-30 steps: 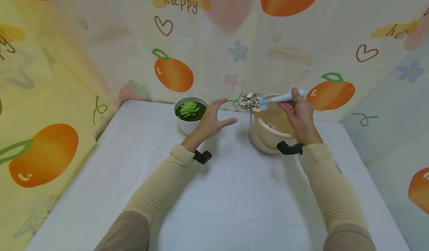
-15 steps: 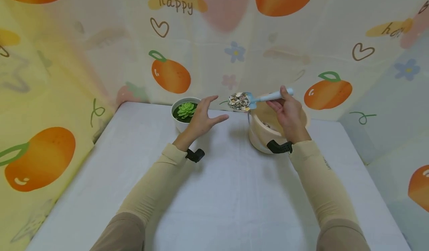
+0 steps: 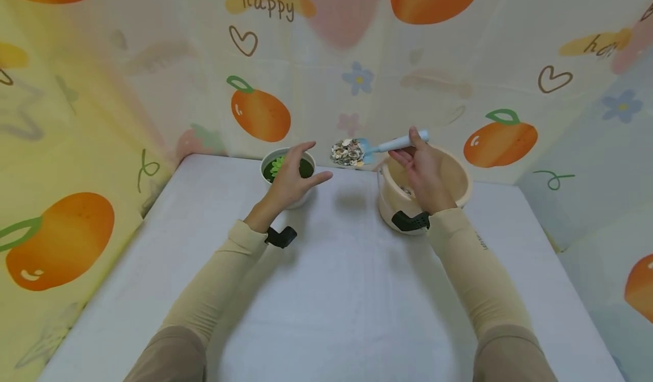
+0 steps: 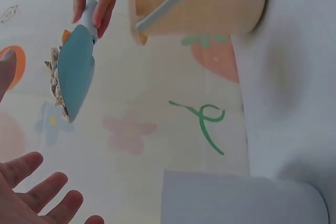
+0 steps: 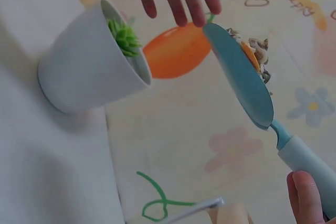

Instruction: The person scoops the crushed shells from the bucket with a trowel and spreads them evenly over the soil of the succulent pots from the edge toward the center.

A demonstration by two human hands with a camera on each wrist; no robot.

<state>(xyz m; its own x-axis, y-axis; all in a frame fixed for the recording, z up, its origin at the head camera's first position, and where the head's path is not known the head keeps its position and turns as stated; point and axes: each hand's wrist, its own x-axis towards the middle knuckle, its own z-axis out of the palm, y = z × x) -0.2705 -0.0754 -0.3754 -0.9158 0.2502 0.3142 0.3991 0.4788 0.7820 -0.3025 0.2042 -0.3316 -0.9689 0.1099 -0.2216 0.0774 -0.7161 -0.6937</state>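
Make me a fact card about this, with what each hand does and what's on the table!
White-covered table: round white pot and round cream bucket, standing apart
In the pot: bright-green rosette plant
Left hand: fingers apart, holding nothing, near the pot
Right hand: grips a light-blue shovel by its handle, off the table
On the shovel: heap of small mixed-colour pieces

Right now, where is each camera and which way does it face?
Head: on the head, looking forward and down at the table; left hand, right hand, sleeves show.
Left wrist: on that wrist, facing the scoop and bucket; both hands partly show.
Right wrist: on that wrist, facing the scoop and succulent; both hands partly show.
Both wrist views share the scoop.
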